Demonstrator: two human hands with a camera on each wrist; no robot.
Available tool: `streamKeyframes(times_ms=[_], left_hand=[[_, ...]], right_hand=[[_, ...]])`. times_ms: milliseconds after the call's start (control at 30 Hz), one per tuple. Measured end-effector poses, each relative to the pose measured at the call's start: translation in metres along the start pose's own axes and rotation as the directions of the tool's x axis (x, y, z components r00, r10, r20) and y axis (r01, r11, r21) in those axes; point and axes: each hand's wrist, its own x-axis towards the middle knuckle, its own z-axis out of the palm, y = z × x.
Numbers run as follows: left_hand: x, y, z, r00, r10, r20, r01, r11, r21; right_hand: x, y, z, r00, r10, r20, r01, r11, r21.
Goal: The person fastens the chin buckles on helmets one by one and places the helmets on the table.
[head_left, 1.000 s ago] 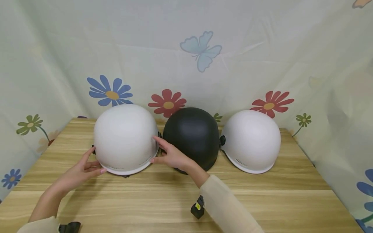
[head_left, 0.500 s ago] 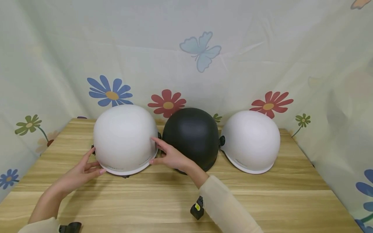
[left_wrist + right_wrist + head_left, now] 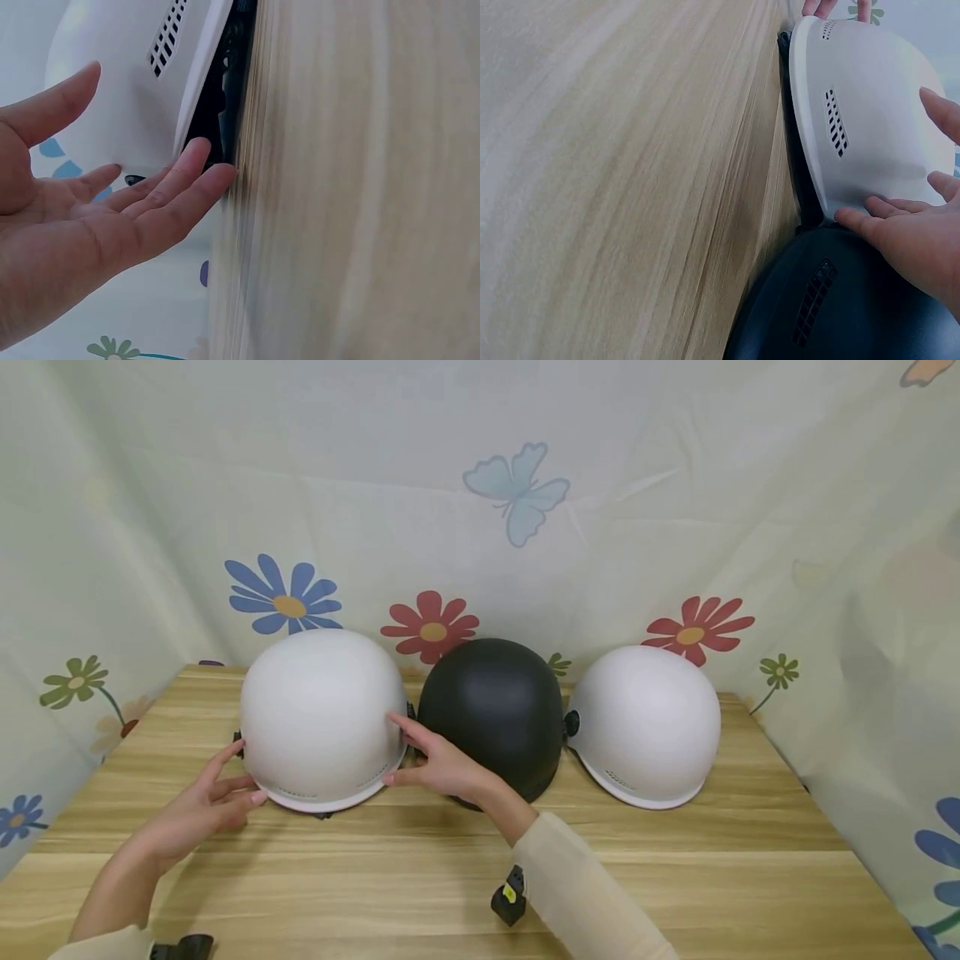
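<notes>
A white helmet (image 3: 322,718) with slotted vents sits dome-up at the left of a row on the wooden table. My left hand (image 3: 191,814) is at its left side, fingers spread and fairly straight, fingertips right by the rim. In the left wrist view the thumb (image 3: 71,105) stands away from the shell, and the fingers lie low near the helmet's dark underside. On the other side, my right hand (image 3: 450,764) reaches across the front of a black helmet (image 3: 495,710). Its extended fingers (image 3: 862,221) rest at the white shell's lower right edge, with the thumb apart.
Another white helmet (image 3: 648,722) stands at the right end of the row, with a black round knob (image 3: 572,722) on its left side. Behind the wooden table (image 3: 675,885) hangs a pale curtain (image 3: 600,568) printed with flowers and a butterfly.
My left hand has shifted slightly left, its thumb drawing back a little from the white helmet's rim. The right hand and all the helmets stay nearly the same.
</notes>
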Motion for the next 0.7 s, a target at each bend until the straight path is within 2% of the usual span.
streamKeyframes(times_ms=[133,367,700], left_hand=[[-0.001,0.001,0.000,1.000,-0.016,-0.014,0.016,1.000,-0.011],[-0.004,0.008,0.003,0.998,0.012,-0.058,-0.012,1.000,0.009],[-0.013,0.028,0.008,0.987,0.032,-0.159,-0.007,0.988,0.156]], right_hand=[[-0.001,0.000,-0.001,1.000,-0.010,-0.003,0.010,1.000,0.009],[-0.002,0.001,-0.002,1.000,-0.030,-0.003,0.030,0.999,0.027],[-0.004,0.000,-0.003,0.999,-0.041,-0.025,0.043,0.997,0.070]])
